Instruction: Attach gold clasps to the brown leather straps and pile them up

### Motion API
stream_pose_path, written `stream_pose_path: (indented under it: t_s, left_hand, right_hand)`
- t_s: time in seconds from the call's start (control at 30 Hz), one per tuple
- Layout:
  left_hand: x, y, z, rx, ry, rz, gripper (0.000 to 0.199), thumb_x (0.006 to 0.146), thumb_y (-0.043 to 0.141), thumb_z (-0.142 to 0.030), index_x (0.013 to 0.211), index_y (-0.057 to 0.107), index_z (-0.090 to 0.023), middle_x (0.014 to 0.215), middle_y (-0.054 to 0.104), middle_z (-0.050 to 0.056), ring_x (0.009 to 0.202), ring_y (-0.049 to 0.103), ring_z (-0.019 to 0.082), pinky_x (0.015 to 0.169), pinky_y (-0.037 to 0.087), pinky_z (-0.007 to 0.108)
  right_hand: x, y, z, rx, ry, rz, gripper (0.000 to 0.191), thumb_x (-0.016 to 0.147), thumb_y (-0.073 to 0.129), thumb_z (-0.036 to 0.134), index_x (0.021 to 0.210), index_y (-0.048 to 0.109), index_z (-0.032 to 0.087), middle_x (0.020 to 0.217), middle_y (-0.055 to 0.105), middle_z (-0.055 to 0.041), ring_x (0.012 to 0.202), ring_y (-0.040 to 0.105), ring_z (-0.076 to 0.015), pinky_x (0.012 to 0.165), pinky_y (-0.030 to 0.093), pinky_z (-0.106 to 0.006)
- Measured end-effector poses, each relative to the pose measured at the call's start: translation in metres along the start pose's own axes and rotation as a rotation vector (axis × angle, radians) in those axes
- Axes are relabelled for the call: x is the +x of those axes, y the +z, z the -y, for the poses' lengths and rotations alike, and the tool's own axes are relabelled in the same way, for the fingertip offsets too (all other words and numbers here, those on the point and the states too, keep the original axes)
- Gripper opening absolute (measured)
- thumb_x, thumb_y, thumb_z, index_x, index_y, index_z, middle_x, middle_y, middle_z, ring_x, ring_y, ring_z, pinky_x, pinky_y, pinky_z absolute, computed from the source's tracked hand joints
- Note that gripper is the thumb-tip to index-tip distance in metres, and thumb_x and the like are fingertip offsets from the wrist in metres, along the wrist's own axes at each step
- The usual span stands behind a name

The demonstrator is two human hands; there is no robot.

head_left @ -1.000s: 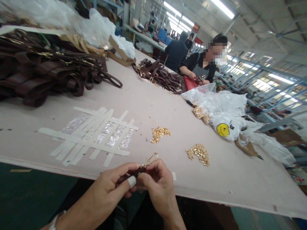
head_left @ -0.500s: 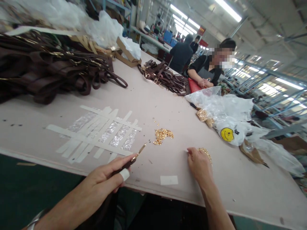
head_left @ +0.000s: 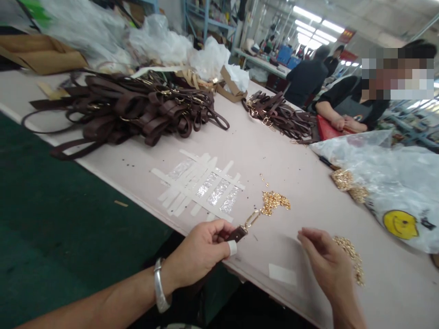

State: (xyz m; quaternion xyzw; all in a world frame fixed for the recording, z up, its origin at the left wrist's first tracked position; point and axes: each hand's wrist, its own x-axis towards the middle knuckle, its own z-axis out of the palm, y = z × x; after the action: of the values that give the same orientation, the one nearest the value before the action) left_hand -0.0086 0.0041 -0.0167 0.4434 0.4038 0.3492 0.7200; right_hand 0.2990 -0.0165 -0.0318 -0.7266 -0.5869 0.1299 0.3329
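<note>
My left hand (head_left: 206,249), with white tape on the thumb, pinches the end of a dark brown strap (head_left: 237,234). A gold metal buckle (head_left: 253,219) sticks out from that strap end. My right hand (head_left: 325,260) is over the table to the right, its thumb and index fingertips pressed together; whatever is between them is too small to make out. Beside it lies a pile of small gold pieces (head_left: 350,253), partly behind the hand. Another pile of small gold pieces (head_left: 274,202) lies just beyond the buckle.
Brown straps (head_left: 147,105) are heaped at the back left, with a smaller strap bundle (head_left: 277,112) farther back. White tape strips (head_left: 202,185) cross the table. Plastic bags (head_left: 387,183) lie at the right. A person (head_left: 353,100) sits across the table.
The view has swung left. My left hand has turned the strap end so its buckle shows more fully. My right hand has come away from the nearer gold pile, fingertips together.
</note>
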Motion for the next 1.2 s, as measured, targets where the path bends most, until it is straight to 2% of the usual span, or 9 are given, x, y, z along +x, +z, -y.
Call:
stream_pose_path:
  t_s: [0.03, 0.1, 0.17, 0.23, 0.4, 0.5, 0.67, 1.03, 1.2]
  left_hand:
    - [0.001, 0.002, 0.0, 0.016, 0.018, -0.001, 0.019, 0.08, 0.064, -0.015, 0.097, 0.071, -0.015, 0.095, 0.075, 0.002, 0.087, 0.067, 0.016, 0.082, 0.051, 0.028]
    - [0.002, 0.004, 0.0, 0.064, 0.048, -0.006, 0.021, 0.083, 0.062, -0.018, 0.101, 0.071, -0.016, 0.097, 0.074, 0.002, 0.088, 0.066, 0.016, 0.08, 0.051, 0.027]
    - [0.002, 0.005, 0.001, 0.142, 0.079, -0.02, 0.021, 0.085, 0.058, -0.018, 0.101, 0.071, -0.016, 0.096, 0.074, 0.002, 0.086, 0.065, 0.016, 0.076, 0.05, 0.025]
    - [0.002, 0.004, 0.004, 0.242, 0.12, -0.04, 0.022, 0.085, 0.054, -0.015, 0.098, 0.071, -0.017, 0.092, 0.073, 0.001, 0.083, 0.064, 0.016, 0.073, 0.05, 0.025]
    - [0.002, 0.002, 0.008, 0.455, 0.253, -0.1, 0.024, 0.081, 0.051, -0.008, 0.091, 0.07, -0.016, 0.085, 0.069, 0.001, 0.08, 0.062, 0.016, 0.073, 0.048, 0.026]
    - [0.001, 0.003, 0.008, 0.528, 0.33, -0.128, 0.023, 0.078, 0.05, -0.005, 0.086, 0.07, -0.015, 0.081, 0.068, 0.002, 0.078, 0.06, 0.016, 0.073, 0.047, 0.028]
    - [-0.002, 0.003, 0.008, 0.55, 0.369, -0.098, 0.025, 0.081, 0.051, -0.005, 0.092, 0.071, -0.017, 0.086, 0.069, 0.003, 0.083, 0.062, 0.017, 0.078, 0.048, 0.029]
    - [-0.001, 0.0, 0.004, 0.559, 0.48, -0.015, 0.033, 0.077, 0.049, 0.0, 0.095, 0.072, -0.015, 0.087, 0.071, 0.005, 0.083, 0.064, 0.018, 0.078, 0.049, 0.03]
    - [-0.001, 0.002, 0.016, 0.6, 0.523, -0.026, 0.029, 0.08, 0.053, -0.006, 0.098, 0.074, -0.015, 0.085, 0.071, 0.006, 0.081, 0.065, 0.018, 0.076, 0.051, 0.028]
  right_hand:
    - [-0.011, 0.011, 0.018, 0.206, 0.016, 0.027, 0.026, 0.083, 0.068, 0.041, 0.098, 0.068, 0.02, 0.092, 0.074, -0.0073, 0.081, 0.07, -0.0227, 0.076, 0.057, -0.037]
    - [-0.032, 0.033, 0.052, 0.427, 0.023, 0.086, 0.021, 0.082, 0.073, 0.036, 0.095, 0.068, 0.02, 0.09, 0.073, -0.0054, 0.081, 0.069, -0.0196, 0.074, 0.058, -0.031]
    - [-0.049, 0.052, 0.078, 0.525, -0.016, 0.12, 0.014, 0.084, 0.073, 0.03, 0.093, 0.068, 0.021, 0.089, 0.072, -0.0039, 0.08, 0.069, -0.0171, 0.072, 0.058, -0.027]
    - [-0.059, 0.066, 0.092, 0.55, -0.079, 0.133, 0.009, 0.087, 0.069, 0.025, 0.095, 0.067, 0.023, 0.09, 0.071, -0.0028, 0.081, 0.068, -0.0155, 0.073, 0.057, -0.025]
    - [-0.062, 0.075, 0.094, 0.448, -0.234, 0.083, 0.012, 0.089, 0.064, 0.018, 0.098, 0.067, 0.025, 0.092, 0.072, -0.001, 0.087, 0.069, -0.015, 0.078, 0.055, -0.024]
    - [-0.06, 0.072, 0.099, 0.315, -0.339, 0.017, 0.013, 0.089, 0.063, 0.017, 0.096, 0.067, 0.027, 0.089, 0.073, 0.0018, 0.081, 0.07, -0.0131, 0.074, 0.055, -0.021]
    - [-0.061, 0.071, 0.108, 0.166, -0.436, -0.046, 0.011, 0.09, 0.061, 0.017, 0.091, 0.066, 0.027, 0.085, 0.074, 0.0026, 0.073, 0.071, -0.0135, 0.068, 0.055, -0.021]
    - [-0.068, 0.079, 0.099, 0.218, -0.299, -0.129, 0.004, 0.09, 0.064, 0.025, 0.093, 0.067, 0.026, 0.087, 0.073, 0.0001, 0.078, 0.07, -0.0148, 0.073, 0.056, -0.023]
    - [-0.075, 0.082, 0.095, 0.367, -0.13, -0.106, 0.018, 0.083, 0.069, 0.041, 0.095, 0.068, 0.027, 0.085, 0.073, -0.0057, 0.072, 0.071, -0.0238, 0.06, 0.06, -0.034]
